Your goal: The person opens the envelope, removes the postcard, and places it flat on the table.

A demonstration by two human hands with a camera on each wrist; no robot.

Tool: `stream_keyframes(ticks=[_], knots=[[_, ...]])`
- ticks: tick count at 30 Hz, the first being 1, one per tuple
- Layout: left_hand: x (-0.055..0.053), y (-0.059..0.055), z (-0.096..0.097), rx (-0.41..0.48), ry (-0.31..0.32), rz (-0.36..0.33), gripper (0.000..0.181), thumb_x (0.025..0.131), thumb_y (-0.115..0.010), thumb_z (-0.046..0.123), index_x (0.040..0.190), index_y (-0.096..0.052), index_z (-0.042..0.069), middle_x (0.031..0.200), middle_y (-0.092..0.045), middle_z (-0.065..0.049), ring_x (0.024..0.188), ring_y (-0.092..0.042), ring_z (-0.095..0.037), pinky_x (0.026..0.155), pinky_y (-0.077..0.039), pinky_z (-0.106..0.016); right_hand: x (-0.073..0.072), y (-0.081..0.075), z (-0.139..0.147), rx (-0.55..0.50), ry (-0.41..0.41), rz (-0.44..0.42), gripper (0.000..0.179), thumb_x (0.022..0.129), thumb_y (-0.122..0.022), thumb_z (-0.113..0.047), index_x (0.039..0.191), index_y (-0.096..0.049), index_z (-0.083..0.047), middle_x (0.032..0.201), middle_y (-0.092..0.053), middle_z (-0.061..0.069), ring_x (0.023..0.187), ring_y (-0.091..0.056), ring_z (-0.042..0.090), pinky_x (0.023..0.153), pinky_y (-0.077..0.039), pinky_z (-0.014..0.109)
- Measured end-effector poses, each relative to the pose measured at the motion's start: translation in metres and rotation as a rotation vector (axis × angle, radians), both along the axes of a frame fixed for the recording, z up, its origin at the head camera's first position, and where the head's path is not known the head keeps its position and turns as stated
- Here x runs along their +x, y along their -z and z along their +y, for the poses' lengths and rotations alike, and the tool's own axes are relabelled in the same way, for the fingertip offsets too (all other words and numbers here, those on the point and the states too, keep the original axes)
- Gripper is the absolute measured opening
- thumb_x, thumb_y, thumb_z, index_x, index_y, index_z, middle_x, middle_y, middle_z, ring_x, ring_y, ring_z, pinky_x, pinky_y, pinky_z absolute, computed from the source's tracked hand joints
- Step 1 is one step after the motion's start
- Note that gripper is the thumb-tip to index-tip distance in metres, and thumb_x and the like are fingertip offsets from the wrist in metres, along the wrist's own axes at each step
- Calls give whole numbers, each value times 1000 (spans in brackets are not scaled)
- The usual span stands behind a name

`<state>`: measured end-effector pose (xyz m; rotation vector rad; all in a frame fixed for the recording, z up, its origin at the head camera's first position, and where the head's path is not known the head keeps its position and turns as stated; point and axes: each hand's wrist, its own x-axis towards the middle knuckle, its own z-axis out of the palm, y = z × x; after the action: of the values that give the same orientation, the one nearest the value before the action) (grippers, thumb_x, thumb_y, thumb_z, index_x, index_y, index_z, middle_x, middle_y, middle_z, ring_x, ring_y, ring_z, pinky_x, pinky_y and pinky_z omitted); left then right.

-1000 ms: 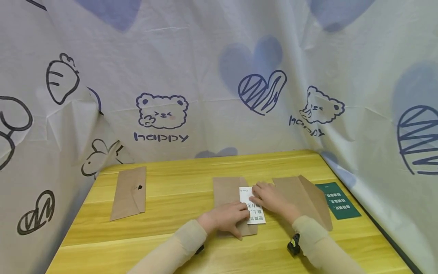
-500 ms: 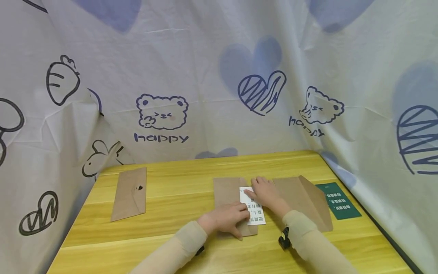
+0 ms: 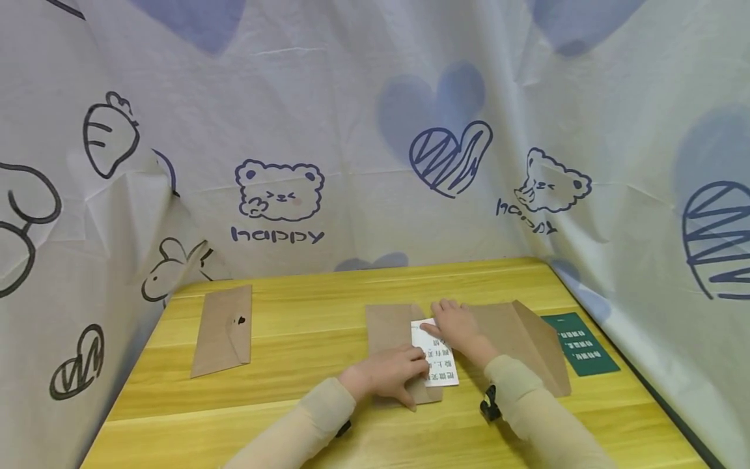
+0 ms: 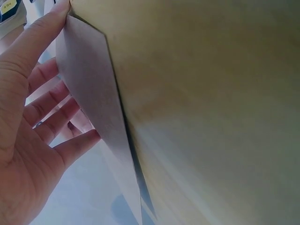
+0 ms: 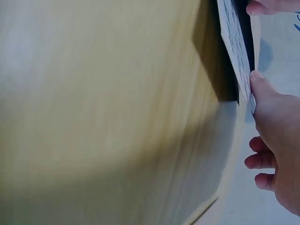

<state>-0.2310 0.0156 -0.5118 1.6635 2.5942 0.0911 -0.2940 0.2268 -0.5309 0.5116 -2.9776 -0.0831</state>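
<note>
A white card with printed characters overlaps the right part of a brown paper envelope in the middle of the table. My left hand rests on the envelope, fingertips bent near the card's left edge and thumb spread toward me. In the left wrist view, the fingers touch the envelope and the thumb lies at its corner. My right hand holds the card's upper right part, thumb over the printed face and the index finger largely hidden. In the right wrist view, the card stands slightly raised beside the thumb.
Another brown envelope with its flap spread lies right of the card, partly under the right forearm. A dark green printed card lies beside it. A closed brown envelope lies at far left. A patterned curtain surrounds the table.
My right hand has shifted its fingers past the card's top right edge, with the thumb over the card. The card has moved slightly right. The left hand stays in place.
</note>
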Motion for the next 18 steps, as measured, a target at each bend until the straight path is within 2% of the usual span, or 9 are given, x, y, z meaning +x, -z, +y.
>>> stream_keyframes(ticks=[7,11,18], knots=[[-1,2,0,10,-3,-1,53,72,-78,57,109,-59,24,117,-54,8,103,-49,-7,91,-45,-17,5,-6,20,65,-40,109,53,91,-56,-58,104,-55,-6,100,-62,11,92,-59,28,76,-52,44],[0,1,0,14,-5,-11,53,71,-78,57,110,-61,25,116,-55,8,103,-49,-6,91,-45,-16,7,-9,35,67,-37,117,51,90,-58,-58,101,-53,-8,95,-59,10,87,-58,28,73,-49,44],[0,-2,0,-10,-7,-18,51,73,-78,56,111,-62,26,116,-55,10,103,-50,-6,90,-46,-17,11,-15,63,115,-22,113,49,91,-58,-57,101,-51,-10,91,-56,8,85,-56,27,75,-49,45]])
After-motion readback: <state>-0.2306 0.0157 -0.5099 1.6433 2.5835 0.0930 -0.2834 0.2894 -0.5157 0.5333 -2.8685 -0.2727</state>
